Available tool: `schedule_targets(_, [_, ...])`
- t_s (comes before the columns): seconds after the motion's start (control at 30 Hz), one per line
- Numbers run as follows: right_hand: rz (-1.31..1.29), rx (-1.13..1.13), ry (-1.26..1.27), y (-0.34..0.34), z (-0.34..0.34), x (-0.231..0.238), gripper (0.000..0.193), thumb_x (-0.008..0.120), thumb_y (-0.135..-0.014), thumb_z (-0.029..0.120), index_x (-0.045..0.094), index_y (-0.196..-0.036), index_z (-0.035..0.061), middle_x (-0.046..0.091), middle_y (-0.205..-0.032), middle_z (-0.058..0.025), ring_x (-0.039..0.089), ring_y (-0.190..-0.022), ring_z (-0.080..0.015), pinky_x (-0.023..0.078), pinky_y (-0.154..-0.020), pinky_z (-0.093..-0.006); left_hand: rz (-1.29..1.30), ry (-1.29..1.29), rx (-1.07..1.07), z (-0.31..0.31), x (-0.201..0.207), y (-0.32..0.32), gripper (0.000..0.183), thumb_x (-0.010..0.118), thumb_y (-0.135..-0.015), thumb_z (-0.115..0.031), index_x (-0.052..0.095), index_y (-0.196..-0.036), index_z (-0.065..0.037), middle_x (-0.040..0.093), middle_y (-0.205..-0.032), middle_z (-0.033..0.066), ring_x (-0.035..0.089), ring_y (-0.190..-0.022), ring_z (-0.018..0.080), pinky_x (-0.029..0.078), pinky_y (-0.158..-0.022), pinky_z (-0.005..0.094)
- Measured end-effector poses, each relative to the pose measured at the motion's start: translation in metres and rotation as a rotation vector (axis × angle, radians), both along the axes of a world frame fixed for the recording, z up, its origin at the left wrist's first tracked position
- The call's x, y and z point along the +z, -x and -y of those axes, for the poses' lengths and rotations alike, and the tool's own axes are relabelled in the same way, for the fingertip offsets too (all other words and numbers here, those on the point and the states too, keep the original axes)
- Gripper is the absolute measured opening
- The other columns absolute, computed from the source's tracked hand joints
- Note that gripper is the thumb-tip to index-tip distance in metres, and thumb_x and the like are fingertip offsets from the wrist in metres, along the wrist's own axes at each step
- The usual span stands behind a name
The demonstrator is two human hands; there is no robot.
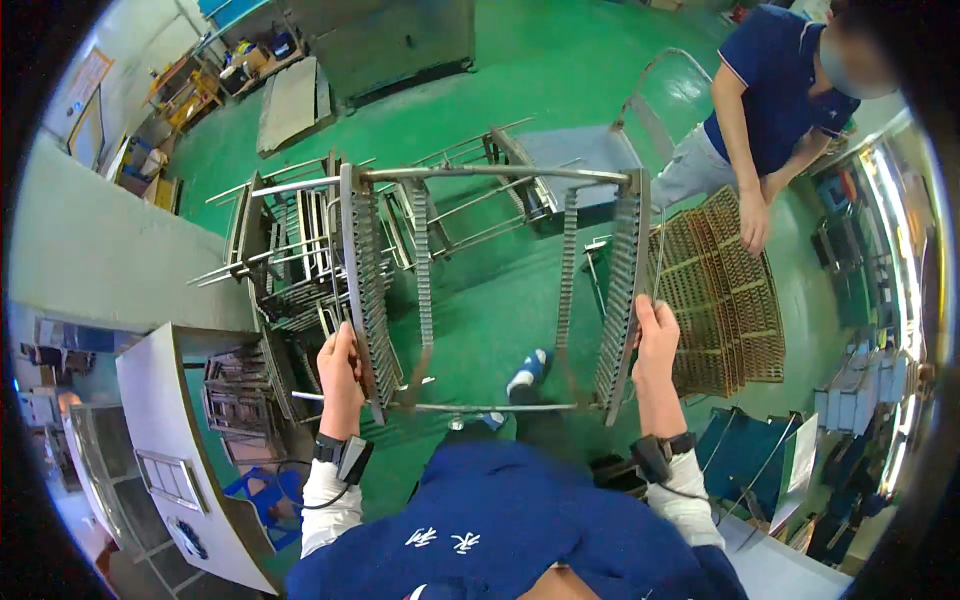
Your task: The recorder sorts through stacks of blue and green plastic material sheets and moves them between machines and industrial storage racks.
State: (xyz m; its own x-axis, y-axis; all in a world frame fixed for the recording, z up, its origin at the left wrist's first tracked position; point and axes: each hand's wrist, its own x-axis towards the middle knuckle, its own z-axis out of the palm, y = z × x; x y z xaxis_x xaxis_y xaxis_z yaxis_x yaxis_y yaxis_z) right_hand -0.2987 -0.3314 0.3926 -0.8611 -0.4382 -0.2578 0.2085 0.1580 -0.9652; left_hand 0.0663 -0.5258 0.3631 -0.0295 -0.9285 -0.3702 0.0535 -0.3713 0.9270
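A metal slotted rack point(620, 300), with toothed side rails joined by round bars, hangs in front of me above the floor. My left hand point(341, 375) is closed round its left side, and my right hand point(655, 345) grips the right side. The rack's middle is open, so green floor shows through it. Beyond its left side stand several similar metal racks point(290, 250), piled together. Black devices with cables are strapped to both my wrists.
At the right, a co-worker point(765, 100) reaches a hand to a stack of brownish perforated racks point(715, 300). A grey flat cart point(580, 165) stands ahead. A white panel point(180, 450) and a blue crate point(265, 500) are at my left; dark green boards point(740, 460) lie at lower right.
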Motion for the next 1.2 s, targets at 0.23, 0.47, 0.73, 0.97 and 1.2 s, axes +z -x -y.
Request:
schedule_targets(0.23, [-0.148, 0.048, 0.141, 0.092, 0.085, 0.005, 0.025, 0.057, -0.085, 0.021, 0.046, -0.066, 0.0113, 0.041, -0.057, 0.0072, 0.034, -0.047, -0.0014, 0.025, -0.041, -0.0181, -0.062, 0.098, 0.059, 0.057, 0.026, 0.073, 0.033, 0.052, -0.088, -0.029, 0.042, -0.061, -0.012, 0.039, -0.054, -0.0046, 0.033, -0.041, 0.0043, 0.023, -0.037, 0.0192])
schedule_targets(0.47, [-0.007, 0.180, 0.241, 0.157, 0.219, -0.008, 0.025, 0.062, -0.082, 0.021, 0.048, -0.066, 0.0078, 0.041, -0.062, 0.0066, 0.032, -0.056, -0.0030, 0.025, -0.049, -0.0209, -0.025, 0.126, 0.110, 0.144, 0.020, 0.123, 0.035, 0.053, -0.086, -0.036, 0.041, -0.062, -0.013, 0.041, -0.056, -0.0038, 0.035, -0.042, 0.0042, 0.025, -0.037, 0.0196])
schedule_targets(0.73, [-0.137, 0.199, 0.007, 0.243, 0.406, -0.097, 0.029, 0.065, -0.077, 0.024, 0.049, -0.061, 0.0046, 0.042, -0.058, 0.0044, 0.035, -0.055, -0.0052, 0.029, -0.048, -0.0239, 0.067, -0.069, 0.142, 0.300, -0.067, 0.205, 0.043, 0.051, -0.086, -0.042, 0.040, -0.058, -0.011, 0.039, -0.049, -0.0010, 0.035, -0.040, 0.0085, 0.027, -0.038, 0.0226])
schedule_targets(0.97, [-0.406, 0.178, -0.295, 0.338, 0.561, -0.172, 0.036, 0.066, -0.075, 0.028, 0.047, -0.057, 0.0031, 0.039, -0.054, 0.0020, 0.033, -0.054, -0.0075, 0.029, -0.046, -0.0277, 0.101, -0.223, 0.014, 0.441, -0.168, 0.280, 0.044, 0.043, -0.089, -0.044, 0.044, -0.061, -0.010, 0.042, -0.053, 0.0003, 0.040, -0.045, 0.0102, 0.033, -0.043, 0.0244])
schedule_targets(1.2, [-0.423, 0.350, -0.655, 0.374, 0.597, -0.276, 0.042, 0.065, -0.071, 0.032, 0.058, -0.099, 0.0019, 0.062, -0.088, -0.0182, 0.060, -0.084, -0.0311, 0.046, -0.076, -0.0381, 0.206, -0.363, -0.255, 0.490, -0.257, 0.315, 0.047, 0.039, -0.090, -0.044, 0.044, -0.062, -0.006, 0.044, -0.052, 0.0038, 0.044, -0.045, 0.0149, 0.036, -0.044, 0.0293])
